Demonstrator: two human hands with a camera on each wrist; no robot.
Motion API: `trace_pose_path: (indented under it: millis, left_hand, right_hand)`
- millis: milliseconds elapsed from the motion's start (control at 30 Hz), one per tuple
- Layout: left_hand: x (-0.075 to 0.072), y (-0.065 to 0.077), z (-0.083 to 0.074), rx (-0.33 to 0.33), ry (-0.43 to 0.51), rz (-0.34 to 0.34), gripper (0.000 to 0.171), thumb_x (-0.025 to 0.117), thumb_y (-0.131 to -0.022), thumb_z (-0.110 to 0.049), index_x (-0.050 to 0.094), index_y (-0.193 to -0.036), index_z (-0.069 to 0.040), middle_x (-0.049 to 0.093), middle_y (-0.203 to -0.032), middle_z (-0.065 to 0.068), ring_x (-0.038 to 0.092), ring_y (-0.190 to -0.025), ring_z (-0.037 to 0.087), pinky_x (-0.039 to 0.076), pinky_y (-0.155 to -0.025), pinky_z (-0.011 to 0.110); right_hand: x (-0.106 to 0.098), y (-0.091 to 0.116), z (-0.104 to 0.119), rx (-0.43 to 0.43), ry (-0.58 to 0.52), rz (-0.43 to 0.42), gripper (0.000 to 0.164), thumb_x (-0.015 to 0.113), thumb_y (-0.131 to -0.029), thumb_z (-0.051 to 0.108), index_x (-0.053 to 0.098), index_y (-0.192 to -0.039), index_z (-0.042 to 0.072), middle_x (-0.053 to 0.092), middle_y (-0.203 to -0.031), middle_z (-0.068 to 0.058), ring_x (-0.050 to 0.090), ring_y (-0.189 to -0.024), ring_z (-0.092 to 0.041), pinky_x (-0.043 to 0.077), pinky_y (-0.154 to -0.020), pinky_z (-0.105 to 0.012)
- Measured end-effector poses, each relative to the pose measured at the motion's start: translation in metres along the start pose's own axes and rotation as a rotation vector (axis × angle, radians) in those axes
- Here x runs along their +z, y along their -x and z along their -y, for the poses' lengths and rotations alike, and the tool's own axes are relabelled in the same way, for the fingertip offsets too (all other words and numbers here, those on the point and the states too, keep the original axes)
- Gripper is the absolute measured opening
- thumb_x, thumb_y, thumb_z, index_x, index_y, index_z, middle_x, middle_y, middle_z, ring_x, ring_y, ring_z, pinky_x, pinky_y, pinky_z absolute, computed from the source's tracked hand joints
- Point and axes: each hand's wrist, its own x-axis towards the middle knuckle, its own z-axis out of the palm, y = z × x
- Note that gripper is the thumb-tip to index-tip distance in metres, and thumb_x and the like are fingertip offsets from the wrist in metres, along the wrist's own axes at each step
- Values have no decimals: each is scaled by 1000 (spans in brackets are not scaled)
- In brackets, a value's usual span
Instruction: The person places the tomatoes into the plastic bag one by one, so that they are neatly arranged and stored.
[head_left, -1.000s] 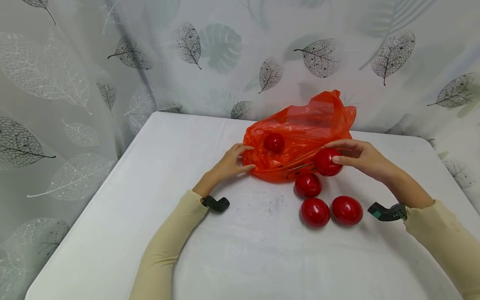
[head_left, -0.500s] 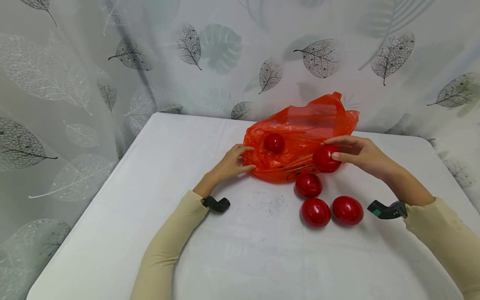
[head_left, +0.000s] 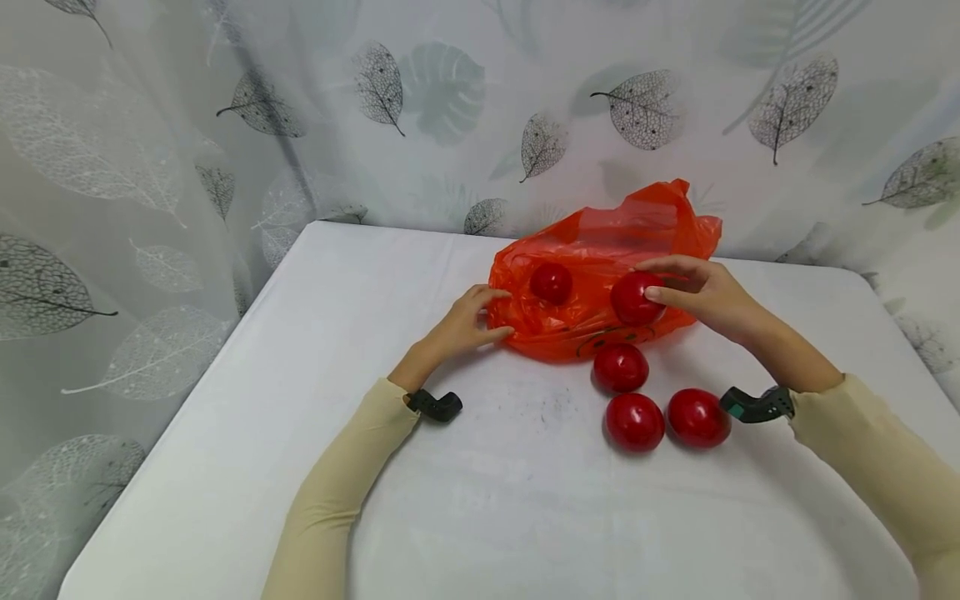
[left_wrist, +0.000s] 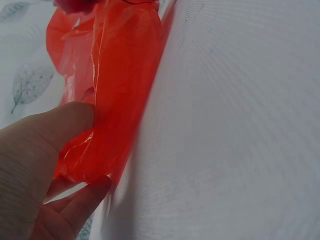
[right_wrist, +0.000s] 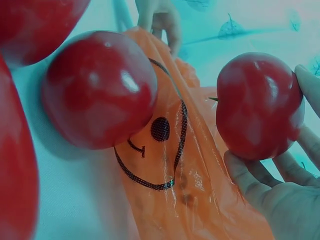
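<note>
My right hand [head_left: 693, 292] holds a glossy red apple [head_left: 633, 300] between thumb and fingers, over the front edge of the orange-red plastic bag [head_left: 525, 333]. In the right wrist view the held apple [right_wrist: 257, 107] shows a short stem pointing toward the bag. Another red apple [head_left: 551, 283] lies inside the bag's mouth. At the bag's left end, my left hand [head_left: 468, 321] grips the edge. The left wrist view shows its thumb [left_wrist: 75, 117] against the bag's rim and its fingers curled around the end.
Three more red apples lie on the white table [head_left: 480, 517]: one apple [head_left: 621, 367] right in front of the bag, one [head_left: 634, 422] nearer, and one [head_left: 699, 417] beside that. A leaf-print curtain [head_left: 465, 108] hangs behind the table.
My right hand has moved left and slightly away from me with its apple, from beside the bag's front edge to over it. My left hand stays at the bag's left end.
</note>
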Motion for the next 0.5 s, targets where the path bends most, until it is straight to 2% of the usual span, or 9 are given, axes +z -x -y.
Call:
trace_pose_path:
  millis: [233, 500]
  left_hand:
    - [-1, -2, 2, 4, -6, -4, 56, 76, -85, -21, 54, -134, -5, 49, -133, 16, 53, -117, 29, 47, -102, 38]
    - [0, -1, 1, 0, 4, 1, 56, 76, -85, -21, 54, -134, -4, 49, -134, 18, 53, -118, 30, 47, -102, 38]
  right_hand:
    - [1, -9, -3, 46, 3, -8, 47, 65, -95, 30, 54, -138, 16, 59, -122, 12, 55, -111, -5, 53, -84, -19]
    - [4, -14, -4, 122, 27, -35, 56, 62, -93, 44, 50, -142, 20, 56, -130, 5, 48, -126, -22, 50, -85, -16]
